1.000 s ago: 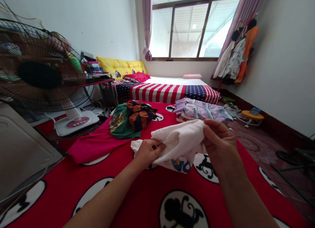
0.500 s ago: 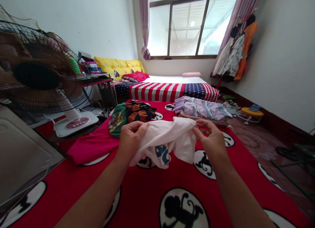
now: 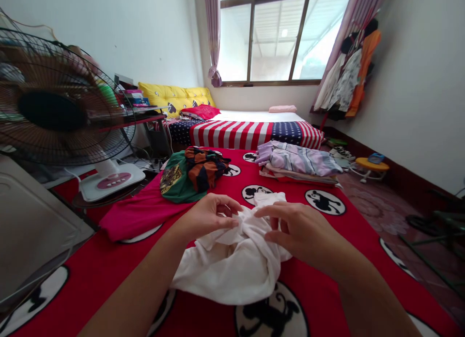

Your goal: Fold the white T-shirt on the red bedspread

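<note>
A crumpled white garment point(image 3: 232, 274) lies bunched on the red blanket in front of me, its far end reaching past my hands. My left hand point(image 3: 212, 216) pinches a bit of its upper middle between thumb and fingers. From the other side, my right hand point(image 3: 294, 225) has its fingers curled loosely on the same cloth, thumb lower than the index finger. The fingertips of both hands are close together. No print shows on the garment now.
Left of it lie a magenta garment point(image 3: 138, 216), a green one point(image 3: 181, 189) and an orange-and-black one point(image 3: 203, 165). A folded stack of clothes point(image 3: 298, 160) sits at the far right of the red blanket point(image 3: 203, 322). A fan point(image 3: 54, 109) stands at left.
The white garment has come down from between my spread hands onto the blanket, nearer to me. Both hands have moved inward and close together. Its blue print has gone out of sight.
</note>
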Motion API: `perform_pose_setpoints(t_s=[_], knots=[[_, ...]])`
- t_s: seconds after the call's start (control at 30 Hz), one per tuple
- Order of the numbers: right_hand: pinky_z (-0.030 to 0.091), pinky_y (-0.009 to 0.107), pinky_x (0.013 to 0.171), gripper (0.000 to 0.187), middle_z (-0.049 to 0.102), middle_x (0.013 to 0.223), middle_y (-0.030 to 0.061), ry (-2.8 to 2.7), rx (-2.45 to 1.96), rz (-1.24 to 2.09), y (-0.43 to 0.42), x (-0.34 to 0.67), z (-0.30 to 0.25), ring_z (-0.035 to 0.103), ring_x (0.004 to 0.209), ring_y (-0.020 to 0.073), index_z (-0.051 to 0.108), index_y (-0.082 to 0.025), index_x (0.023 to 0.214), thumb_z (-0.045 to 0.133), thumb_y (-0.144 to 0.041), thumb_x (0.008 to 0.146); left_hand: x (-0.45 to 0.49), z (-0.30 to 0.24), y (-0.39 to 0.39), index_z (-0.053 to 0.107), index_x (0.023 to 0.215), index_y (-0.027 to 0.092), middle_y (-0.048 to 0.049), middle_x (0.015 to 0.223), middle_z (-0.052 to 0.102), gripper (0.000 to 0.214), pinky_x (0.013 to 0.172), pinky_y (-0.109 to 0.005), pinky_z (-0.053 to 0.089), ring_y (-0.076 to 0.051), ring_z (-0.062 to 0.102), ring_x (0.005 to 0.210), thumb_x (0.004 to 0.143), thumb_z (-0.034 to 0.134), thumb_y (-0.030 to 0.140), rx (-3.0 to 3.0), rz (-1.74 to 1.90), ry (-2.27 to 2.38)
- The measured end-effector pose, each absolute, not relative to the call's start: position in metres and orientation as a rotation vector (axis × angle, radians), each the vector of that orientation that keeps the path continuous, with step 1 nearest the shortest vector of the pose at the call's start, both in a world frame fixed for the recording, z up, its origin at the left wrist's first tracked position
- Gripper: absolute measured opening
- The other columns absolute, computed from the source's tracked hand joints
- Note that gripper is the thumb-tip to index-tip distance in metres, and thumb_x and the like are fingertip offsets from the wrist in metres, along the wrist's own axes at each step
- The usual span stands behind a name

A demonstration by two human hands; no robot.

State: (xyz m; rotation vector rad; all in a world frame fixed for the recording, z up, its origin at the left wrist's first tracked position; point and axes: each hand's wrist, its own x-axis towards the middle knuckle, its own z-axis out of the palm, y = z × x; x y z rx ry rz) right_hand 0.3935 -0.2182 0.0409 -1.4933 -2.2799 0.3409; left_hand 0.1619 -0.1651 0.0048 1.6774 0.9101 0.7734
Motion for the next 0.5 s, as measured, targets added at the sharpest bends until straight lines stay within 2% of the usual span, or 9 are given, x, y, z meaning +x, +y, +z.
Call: perform_pose_setpoints(t_s=[0.07, 0.1, 0.17, 0.23, 0.33, 0.43, 0.5], knots=[[0.025, 0.024, 0.048, 0.013, 0.065, 0.065, -0.0007, -2.314, -1.512, 0.358, -0.226, 0.387, 0.042, 0.053, 0.055, 0.0133, 0.074, -0.029, 0.080, 0.075, -0.036, 0.070, 0.157, 0.005, -0.164, 0.072, 0.101, 0.015, -0.0088, 0.095, 0.068, 0.040, 0.069, -0.025, 0.051, -0.016, 0.062, 0.078, 0.065, 0.080, 0.029, 1.766, 0.735, 0.914], [0.023, 0.024, 0.047, 0.014, 0.064, 0.063, 0.0003, -2.341, -1.542, 0.333, -0.228, 0.384, 0.042, 0.053, 0.054, 0.0138, 0.072, -0.027, 0.072, 0.076, -0.039, 0.068, 0.155, 0.005, -0.165, 0.072, 0.103, 0.016, -0.0086, 0.097, 0.067, 0.042, 0.070, -0.026, 0.051, -0.016, 0.062, 0.079, 0.063, 0.080, 0.028, 1.821, 0.723, 0.929], [0.018, 0.025, 0.046, 0.014, 0.063, 0.060, 0.0018, -2.401, -1.613, 0.218, -0.229, 0.379, 0.038, 0.051, 0.052, 0.0141, 0.067, -0.024, 0.059, 0.077, -0.032, 0.064, 0.153, 0.004, -0.164, 0.074, 0.100, 0.018, -0.0068, 0.096, 0.067, 0.042, 0.067, -0.025, 0.050, -0.016, 0.061, 0.076, 0.059, 0.081, 0.024, 1.972, 0.688, 1.007], [0.016, 0.026, 0.046, 0.015, 0.060, 0.056, 0.0020, -2.399, -1.630, 0.135, -0.225, 0.379, 0.034, 0.050, 0.050, 0.0134, 0.062, -0.022, 0.052, 0.072, -0.020, 0.064, 0.152, 0.000, -0.162, 0.077, 0.086, 0.018, -0.0044, 0.085, 0.067, 0.026, 0.063, -0.024, 0.047, -0.015, 0.059, 0.069, 0.060, 0.076, 0.021, 2.122, 0.669, 1.142], [0.022, 0.024, 0.043, 0.020, 0.058, 0.052, 0.0006, -2.183, -1.527, 0.393, -0.211, 0.394, 0.033, 0.049, 0.047, 0.0119, 0.059, -0.021, 0.050, 0.064, -0.021, 0.070, 0.147, -0.006, -0.152, 0.074, 0.073, 0.018, -0.0022, 0.072, 0.066, 0.009, 0.059, -0.023, 0.042, -0.014, 0.058, 0.064, 0.068, 0.068, 0.022, 2.161, 0.814, 1.357], [0.031, 0.021, 0.039, 0.021, 0.055, 0.049, -0.0017, -1.613, -1.361, 0.720, -0.193, 0.425, 0.036, 0.048, 0.041, 0.0102, 0.062, -0.019, 0.057, 0.066, -0.032, 0.072, 0.132, -0.011, -0.136, 0.072, 0.075, 0.016, -0.0012, 0.066, 0.065, 0.018, 0.054, -0.022, 0.038, -0.013, 0.055, 0.060, 0.069, 0.067, 0.033, 1.950, 1.181, 1.579], [0.034, 0.019, 0.038, 0.017, 0.054, 0.049, -0.0039, -1.132, -1.183, 0.720, -0.184, 0.447, 0.038, 0.046, 0.040, 0.0082, 0.063, -0.017, 0.062, 0.070, -0.031, 0.067, 0.117, -0.012, -0.126, 0.070, 0.076, 0.015, -0.0005, 0.062, 0.063, 0.027, 0.050, -0.021, 0.036, -0.012, 0.052, 0.055, 0.066, 0.070, 0.040, 1.671, 1.467, 1.630]])
